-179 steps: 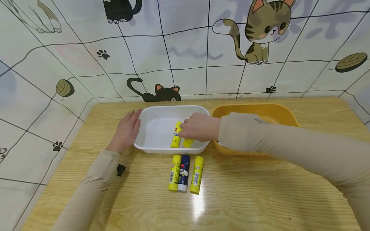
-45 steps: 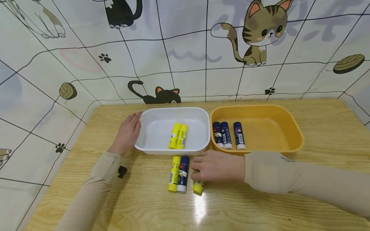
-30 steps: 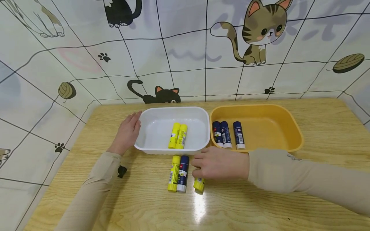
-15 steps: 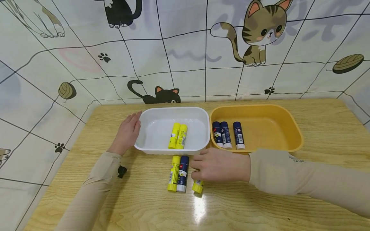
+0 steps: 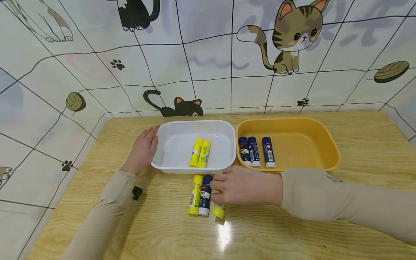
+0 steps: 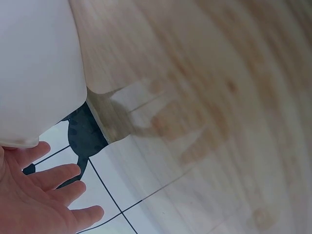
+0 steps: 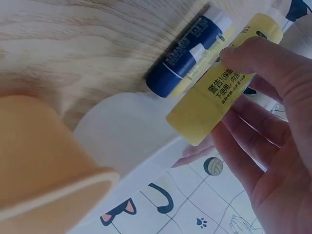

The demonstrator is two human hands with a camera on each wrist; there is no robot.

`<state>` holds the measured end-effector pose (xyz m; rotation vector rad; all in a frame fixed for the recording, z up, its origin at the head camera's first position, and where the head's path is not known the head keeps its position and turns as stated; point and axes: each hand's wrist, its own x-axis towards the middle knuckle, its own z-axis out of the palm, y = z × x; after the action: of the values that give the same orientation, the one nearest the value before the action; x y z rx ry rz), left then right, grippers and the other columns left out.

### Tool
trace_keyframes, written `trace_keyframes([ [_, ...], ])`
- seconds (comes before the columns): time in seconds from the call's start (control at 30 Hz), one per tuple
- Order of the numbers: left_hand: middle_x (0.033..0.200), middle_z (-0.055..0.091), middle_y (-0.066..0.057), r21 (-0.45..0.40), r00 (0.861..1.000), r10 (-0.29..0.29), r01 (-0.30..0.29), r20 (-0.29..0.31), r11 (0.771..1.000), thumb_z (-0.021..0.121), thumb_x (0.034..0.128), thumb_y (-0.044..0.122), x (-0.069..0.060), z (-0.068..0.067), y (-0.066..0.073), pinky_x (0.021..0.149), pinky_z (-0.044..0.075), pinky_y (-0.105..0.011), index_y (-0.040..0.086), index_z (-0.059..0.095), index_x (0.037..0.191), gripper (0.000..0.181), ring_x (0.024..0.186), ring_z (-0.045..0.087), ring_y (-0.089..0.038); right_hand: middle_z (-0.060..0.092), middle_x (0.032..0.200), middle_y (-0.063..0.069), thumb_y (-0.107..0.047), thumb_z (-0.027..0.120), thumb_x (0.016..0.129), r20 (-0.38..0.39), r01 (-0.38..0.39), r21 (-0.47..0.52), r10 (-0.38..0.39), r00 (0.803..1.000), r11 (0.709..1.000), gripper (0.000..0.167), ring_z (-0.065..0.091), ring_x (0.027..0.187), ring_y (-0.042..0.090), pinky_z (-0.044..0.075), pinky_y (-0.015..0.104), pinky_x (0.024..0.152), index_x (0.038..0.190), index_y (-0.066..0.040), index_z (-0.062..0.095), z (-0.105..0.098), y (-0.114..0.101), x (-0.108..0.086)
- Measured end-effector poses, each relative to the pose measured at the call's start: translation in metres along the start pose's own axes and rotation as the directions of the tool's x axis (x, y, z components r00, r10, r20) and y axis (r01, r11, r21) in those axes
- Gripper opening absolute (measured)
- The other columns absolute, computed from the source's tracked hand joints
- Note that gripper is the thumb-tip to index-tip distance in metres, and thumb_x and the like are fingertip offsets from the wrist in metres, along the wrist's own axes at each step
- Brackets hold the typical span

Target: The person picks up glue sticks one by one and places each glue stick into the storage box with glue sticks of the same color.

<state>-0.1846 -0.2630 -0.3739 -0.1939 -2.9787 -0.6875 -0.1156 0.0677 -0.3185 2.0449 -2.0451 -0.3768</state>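
My right hand point(image 5: 245, 186) pinches a yellow glue stick point(image 5: 219, 210) between thumb and fingers, just in front of the two tubs. In the right wrist view the yellow glue stick point(image 7: 222, 83) lies across the fingers, its printed label showing. Left of that hand a navy glue stick point(image 5: 205, 196) and another yellow glue stick point(image 5: 195, 195) lie side by side on the table. My left hand point(image 5: 141, 150) touches the left side of the white tub point(image 5: 193, 170) with extended fingers; the left wrist view shows those fingers point(image 6: 58, 178) spread loosely at its rim.
Two yellow glue sticks point(image 5: 199, 153) lie inside the white tub. Close on its right stands an orange tub point(image 5: 302, 144) with three navy glue sticks point(image 5: 254, 151) at its left end. A cat-patterned cloth point(image 5: 211, 65) hangs behind the wooden table point(image 5: 156, 227).
My right hand has come from the white tub to the table and taken hold of a yellow glue stick, lately shifting slightly left with it. My left hand stays at the tub.
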Motion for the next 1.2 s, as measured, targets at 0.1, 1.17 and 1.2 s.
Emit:
trace_keyframes([
  [0.1,0.146,0.035,-0.031,-0.001,1.0,0.0,0.0,0.0,1.0,0.033,0.1044,0.014,0.0,0.0,0.0,0.112,0.016,-0.059,-0.002,0.035,0.147,0.046,0.136,0.024,-0.05,0.06,0.1,-0.005,-0.028,0.067,0.092,0.003,0.001,-0.004,-0.001,1.0,1.0,0.017,0.054,0.089,0.01,0.051,0.022,0.079,0.109,-0.025,0.068,-0.004,0.001,0.0],
  [1.17,0.146,0.035,-0.03,-0.013,1.0,0.003,-0.002,0.006,1.0,0.032,0.1049,0.014,-0.001,-0.002,0.002,0.113,0.015,-0.057,-0.002,0.034,0.147,0.046,0.137,0.024,-0.048,0.061,0.097,0.001,-0.023,0.075,0.086,0.076,-0.098,0.028,0.095,0.993,0.995,0.024,0.054,0.085,0.016,0.052,0.025,0.073,0.108,-0.015,0.067,-0.026,0.043,-0.006],
  [1.2,0.146,0.035,-0.03,-0.014,1.0,0.004,-0.004,0.005,1.0,0.032,0.1049,0.014,-0.001,-0.002,0.002,0.113,0.015,-0.057,-0.002,0.034,0.147,0.045,0.137,0.024,-0.048,0.061,0.096,0.001,-0.022,0.075,0.086,0.078,-0.099,0.035,0.096,0.992,0.994,0.023,0.053,0.085,0.016,0.052,0.025,0.072,0.106,-0.015,0.067,-0.026,0.044,-0.007],
])
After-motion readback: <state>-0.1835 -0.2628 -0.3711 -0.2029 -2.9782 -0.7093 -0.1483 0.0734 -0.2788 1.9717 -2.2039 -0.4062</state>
